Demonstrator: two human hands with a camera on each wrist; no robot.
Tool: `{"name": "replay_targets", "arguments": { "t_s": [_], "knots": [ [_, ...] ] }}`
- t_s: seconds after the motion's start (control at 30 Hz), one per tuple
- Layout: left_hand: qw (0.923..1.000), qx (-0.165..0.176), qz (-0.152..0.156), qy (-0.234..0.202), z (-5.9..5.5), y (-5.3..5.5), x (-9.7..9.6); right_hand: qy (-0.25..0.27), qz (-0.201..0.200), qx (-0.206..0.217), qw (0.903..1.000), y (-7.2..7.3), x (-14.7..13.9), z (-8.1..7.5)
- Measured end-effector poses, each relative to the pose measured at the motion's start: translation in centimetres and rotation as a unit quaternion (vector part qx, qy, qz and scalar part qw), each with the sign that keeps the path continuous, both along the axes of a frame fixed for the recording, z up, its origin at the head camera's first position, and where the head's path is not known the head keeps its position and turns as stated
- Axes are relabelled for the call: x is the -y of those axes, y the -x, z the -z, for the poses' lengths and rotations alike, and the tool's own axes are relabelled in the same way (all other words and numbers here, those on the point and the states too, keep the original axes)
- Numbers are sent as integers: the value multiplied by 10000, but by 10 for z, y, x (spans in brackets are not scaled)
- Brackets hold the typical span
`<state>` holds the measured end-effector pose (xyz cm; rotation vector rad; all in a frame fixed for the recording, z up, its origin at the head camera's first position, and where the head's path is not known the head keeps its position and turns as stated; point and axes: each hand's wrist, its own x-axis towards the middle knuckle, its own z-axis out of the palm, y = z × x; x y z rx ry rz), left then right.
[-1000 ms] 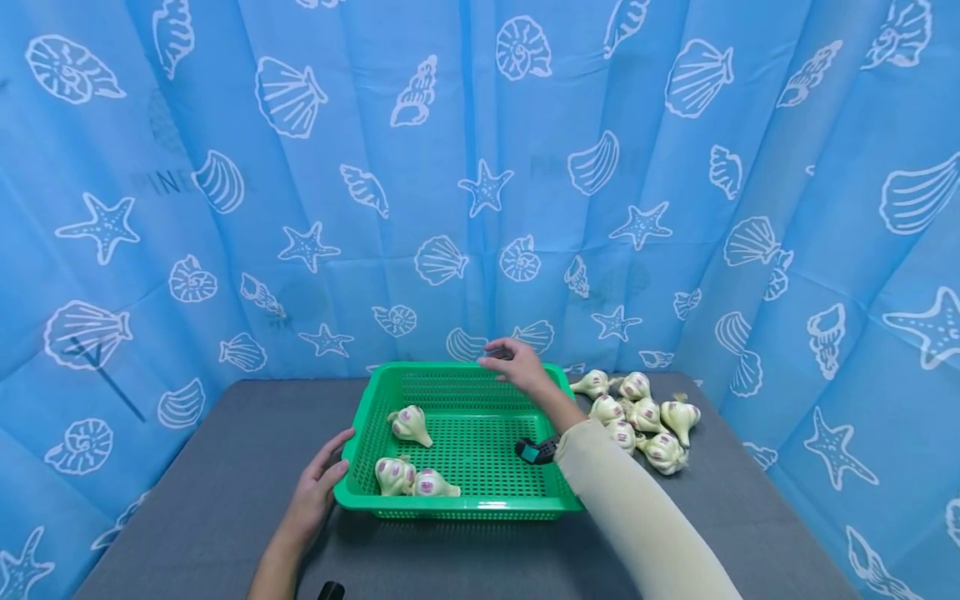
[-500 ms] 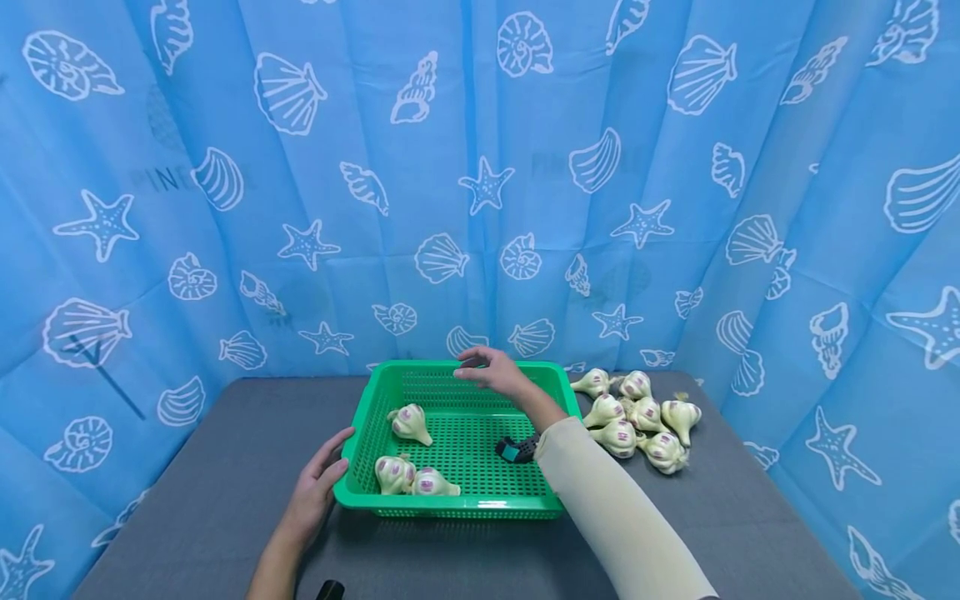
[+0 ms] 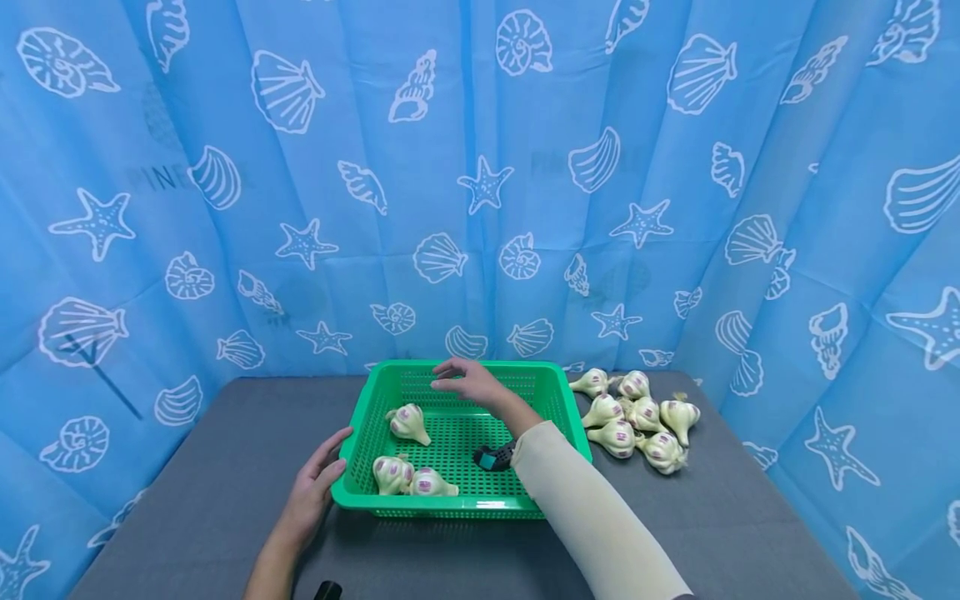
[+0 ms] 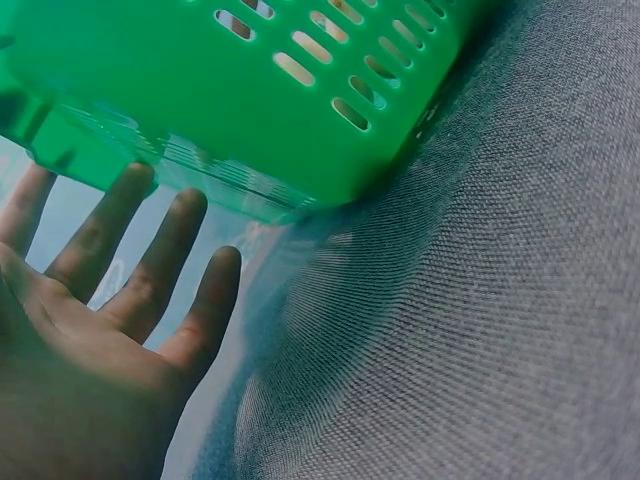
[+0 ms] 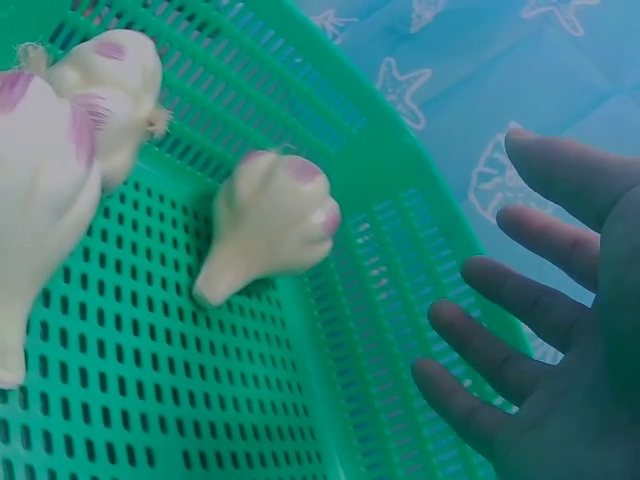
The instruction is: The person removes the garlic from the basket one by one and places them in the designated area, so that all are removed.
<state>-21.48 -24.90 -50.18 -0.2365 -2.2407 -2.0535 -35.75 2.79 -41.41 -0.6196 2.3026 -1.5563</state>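
Observation:
A green perforated plastic basket (image 3: 487,503) stands on the table. Inside it, toward its left side, lie three white garlic bulbs with purple patches: one garlic bulb (image 3: 408,423) farther back, another garlic bulb (image 3: 393,474) at the front left, and a third garlic bulb (image 3: 432,482) beside that one. My left hand (image 3: 312,487) is at the basket's left rim; its fingers are extended against the green plastic in the left wrist view. Over the back part of the basket hovers my right hand (image 3: 474,387), fingers spread and holding nothing. The right wrist view shows it apart from the nearest garlic bulb (image 5: 268,222).
Several more garlic bulbs (image 3: 643,414) are heaped on the grey table (image 3: 720,517) right of the basket. A blue shell-print curtain (image 3: 480,250) closes off the back and sides. A black object (image 3: 328,591) shows at the bottom edge.
My right hand has moved left across the basket, with its sleeve drawing away from the garlic pile. The left hand stays at the rim, and the bulbs have not moved.

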Motion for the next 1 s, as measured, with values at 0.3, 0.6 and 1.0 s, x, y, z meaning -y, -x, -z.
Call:
{"name": "replay_targets", "arguments": {
  "t_s": [0.3, 0.6, 1.0],
  "knots": [
    [9998, -79, -87, 144, 0, 0, 0, -556, -417, -75, 9976, -6, 19, 8],
    [9996, -258, -33, 115, -1, -2, -1, -1069, -836, -237, 9905, -11, 35, 17],
    [9993, -356, 52, 125, 0, -1, 1, -1878, -1150, -545, 9739, -12, 43, 24]
  ]
}}
